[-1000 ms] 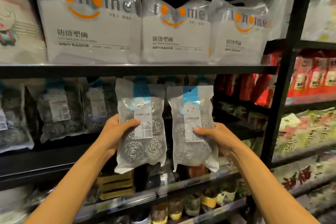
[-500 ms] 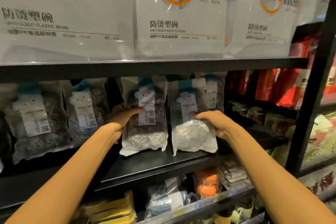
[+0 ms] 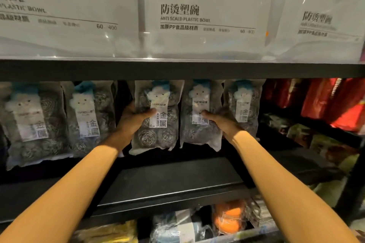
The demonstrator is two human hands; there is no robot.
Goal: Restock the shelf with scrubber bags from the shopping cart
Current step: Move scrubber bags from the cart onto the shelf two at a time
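Left grip (image 3: 134, 122) grasps steel scrubber bag (image 3: 158, 134), thumb across label. Right grip (image 3: 219, 122) pinches second scrubber bag (image 3: 194, 134). Both upright, labels forward, over rear of shelf (image 3: 177, 175); contact unclear. Likely matching neighbouring bags (image 3: 87, 120) on shelf.

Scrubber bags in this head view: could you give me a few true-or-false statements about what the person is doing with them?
1. The left hand grips the left bag; the right hand grips the right bag. True.
2. Both held bags lie flat. False: they are upright, labels facing the camera.
3. The packs on the shelf above are red. False: the bowl packs there are white; the red packages sit lower, off to the right.
4. More shelved bags stand left of the held pair. True.
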